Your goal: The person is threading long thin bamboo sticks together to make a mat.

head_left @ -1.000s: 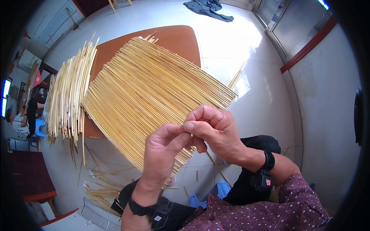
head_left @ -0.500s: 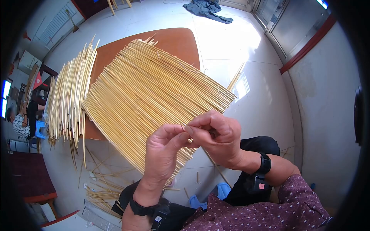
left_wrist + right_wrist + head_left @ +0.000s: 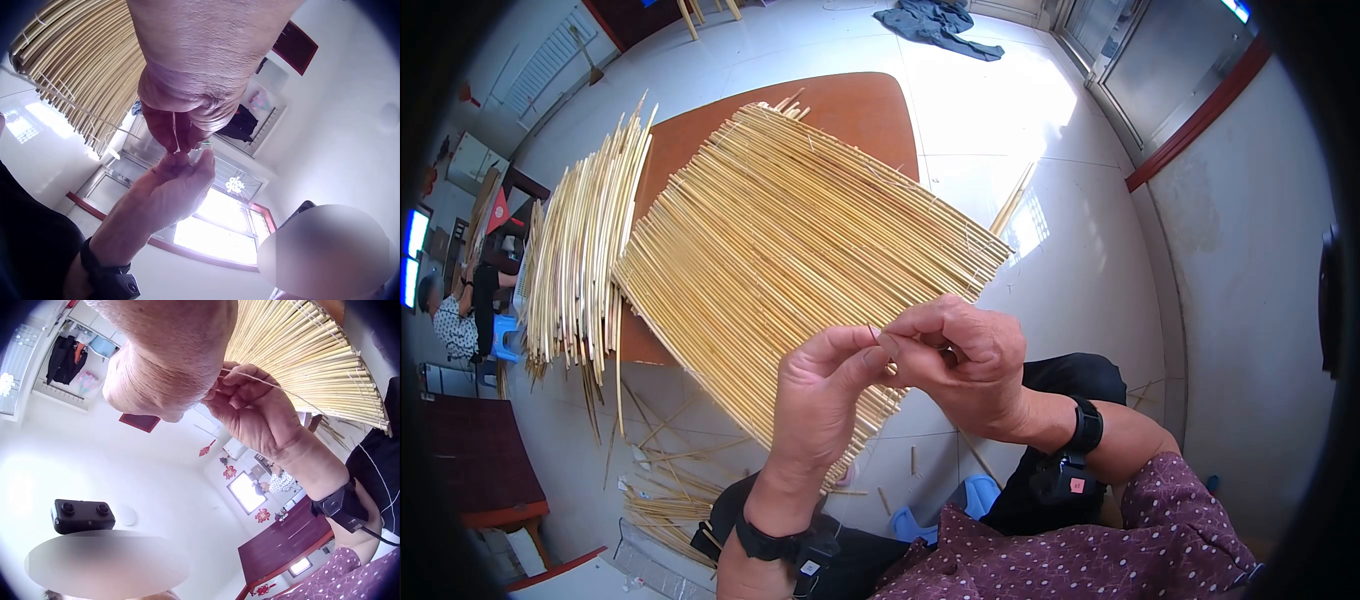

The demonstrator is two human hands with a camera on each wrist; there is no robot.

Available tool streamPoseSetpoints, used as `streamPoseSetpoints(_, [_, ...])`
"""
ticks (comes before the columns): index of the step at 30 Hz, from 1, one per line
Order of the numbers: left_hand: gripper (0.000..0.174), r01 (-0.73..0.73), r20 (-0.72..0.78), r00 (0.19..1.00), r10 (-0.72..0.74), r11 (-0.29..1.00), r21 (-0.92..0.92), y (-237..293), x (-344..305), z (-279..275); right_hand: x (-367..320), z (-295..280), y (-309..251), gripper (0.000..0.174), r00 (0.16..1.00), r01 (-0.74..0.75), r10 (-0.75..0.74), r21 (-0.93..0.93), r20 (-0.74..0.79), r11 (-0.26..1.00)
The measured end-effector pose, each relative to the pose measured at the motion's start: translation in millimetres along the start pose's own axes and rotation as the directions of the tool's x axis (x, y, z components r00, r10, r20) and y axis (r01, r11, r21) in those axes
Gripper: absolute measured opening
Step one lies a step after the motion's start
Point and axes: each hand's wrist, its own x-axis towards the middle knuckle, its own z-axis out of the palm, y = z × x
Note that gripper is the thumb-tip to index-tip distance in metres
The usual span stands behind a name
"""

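— What have you got there?

— A thin string (image 3: 262,381). My left hand (image 3: 825,395) and my right hand (image 3: 960,365) both pinch it. The fingertips meet and the other fingers curl in. The string is up in the air, just over the near edge of the mat (image 3: 790,230).

— Is the mat done?

— I think a lot of it is. Many sticks lie side by side in it, tied into one wide sheet. It covers most of the bench (image 3: 860,105) and hangs over the side near me.

— What is left, then?

— A big pile of loose sticks (image 3: 580,240) lies just beside the mat, on its left. I guess those are not tied in yet. Some string ends also stick out at the near edge, so that edge may not be finished.

— And down there?

— Short bits of stick (image 3: 665,490) lie on the floor (image 3: 1000,100), near my knee.
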Motion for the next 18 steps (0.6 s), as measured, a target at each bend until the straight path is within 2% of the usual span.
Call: streamPoseSetpoints(18, [0.012, -0.001, -0.006, 1.000, 0.001, 0.999, 0.034, -1.5, 1.1, -0.4, 1.8, -1.7, -1.0, 0.009, 1.000, 0.026, -0.026, 0.007, 0.006, 1.000])
